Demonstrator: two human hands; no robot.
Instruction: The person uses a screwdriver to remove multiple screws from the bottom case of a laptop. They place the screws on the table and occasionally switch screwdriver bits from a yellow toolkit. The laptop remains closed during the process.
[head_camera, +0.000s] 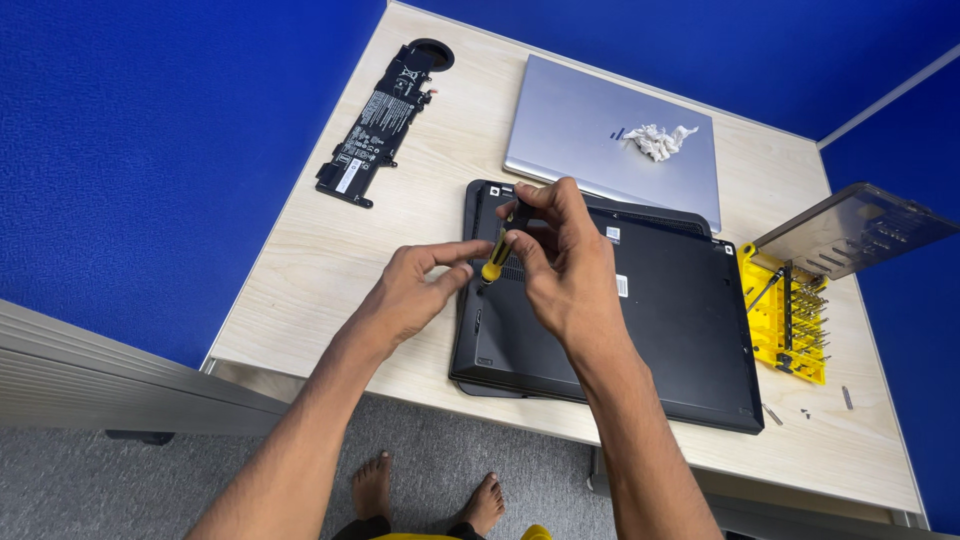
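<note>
A black laptop (660, 330) lies upside down on the light wooden desk (300, 300). My right hand (565, 265) grips a small yellow-and-black screwdriver (497, 255), held upright over the laptop's near-left part. My left hand (410, 295) rests beside it with fingers apart, the thumb and forefinger touching the screwdriver's lower end and the laptop's left edge. The screwdriver's tip is hidden behind my fingers.
A silver laptop lid (600, 140) with a crumpled white tissue (658, 140) lies behind. A long black battery pack (380, 120) sits at the far left. A yellow bit case (790, 315) with an open clear lid (855, 228) stands right; loose screws (805, 410) lie near it.
</note>
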